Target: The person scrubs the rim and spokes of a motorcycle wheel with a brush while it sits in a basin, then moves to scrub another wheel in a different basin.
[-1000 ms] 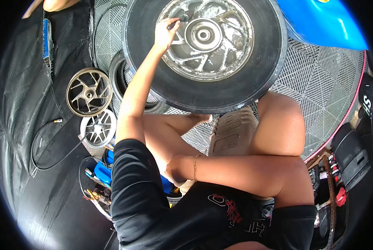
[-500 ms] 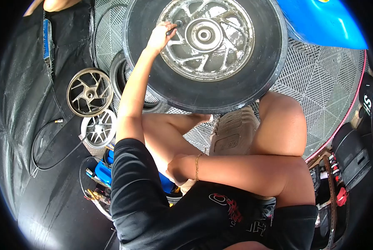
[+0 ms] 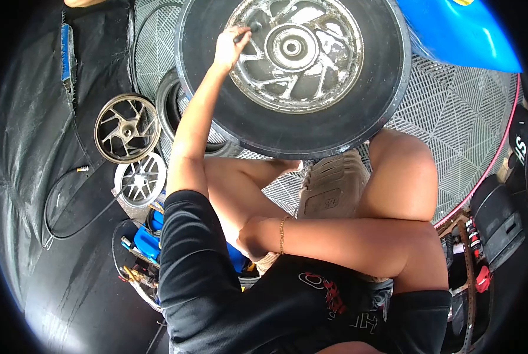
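My left hand (image 3: 230, 47) is closed on a small dark-handled tool (image 3: 238, 39), whose working end is hard to make out. It reaches over the left side of a wet, foam-streaked metal wheel rim (image 3: 296, 105). A wide black tyre (image 3: 311, 131) surrounds the rim, and the wheel lies flat on the floor. My right forearm crosses my lap, a gold chain bracelet (image 3: 282, 235) at the wrist. Against my lower leg rests my right hand (image 3: 253, 239), in shadow, with its fingers hidden.
A bronze wheel (image 3: 102, 133) and a silver wheel (image 3: 122, 184) stand at the left beside another tyre (image 3: 168, 109). A black hose (image 3: 93, 229) curls nearby. Blue plastic (image 3: 464, 38) borders the upper right. Grey grid flooring (image 3: 435, 112) lies underneath; assorted tools (image 3: 139, 280) sit lower left.
My left hand has shifted slightly on the rim's left side, its fingers at a different angle around the tool. The whole view has moved a little; my right hand stays against my leg.
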Tool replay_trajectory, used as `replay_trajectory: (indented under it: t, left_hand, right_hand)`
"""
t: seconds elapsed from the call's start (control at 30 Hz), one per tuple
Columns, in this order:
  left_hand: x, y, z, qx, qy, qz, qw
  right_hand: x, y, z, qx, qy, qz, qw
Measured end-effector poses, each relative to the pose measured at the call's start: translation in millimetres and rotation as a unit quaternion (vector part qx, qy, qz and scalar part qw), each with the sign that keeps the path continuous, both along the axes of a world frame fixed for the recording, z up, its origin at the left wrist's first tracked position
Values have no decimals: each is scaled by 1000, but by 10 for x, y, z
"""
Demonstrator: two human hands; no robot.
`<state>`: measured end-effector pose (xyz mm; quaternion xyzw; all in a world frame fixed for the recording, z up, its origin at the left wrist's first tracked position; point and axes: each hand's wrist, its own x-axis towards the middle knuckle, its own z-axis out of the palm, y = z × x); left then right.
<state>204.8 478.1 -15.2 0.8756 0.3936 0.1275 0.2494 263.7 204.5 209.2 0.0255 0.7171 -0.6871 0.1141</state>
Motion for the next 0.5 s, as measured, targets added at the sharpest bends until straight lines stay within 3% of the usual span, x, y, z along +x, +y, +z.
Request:
replay_trajectory:
  t: [0.03, 0.13, 0.27, 0.37, 0.43, 0.5]
  left_hand:
    - [-31, -42, -14, -33, 60, -11, 998]
    - [-145, -150, -125, -1, 75, -78, 994]
    - [-132, -134, -97, -30, 95, -64, 993]
    - [-51, -84, -168, 5, 101, -58, 993]
    - [5, -69, -262, 113, 78, -39, 990]
    - [68, -57, -299, 107, 89, -34, 990]
  right_hand:
    - [3, -17, -10, 1, 5, -20, 1000]
    - [21, 19, 5, 20, 18, -7, 1000]
    - [38, 38, 32, 24, 13, -1, 1000]
    - [37, 34, 15, 4, 1, -11, 1000]
    - [66, 76, 27, 11, 7, 1, 1000]
    - [61, 44, 6, 14, 18, -18, 1000]
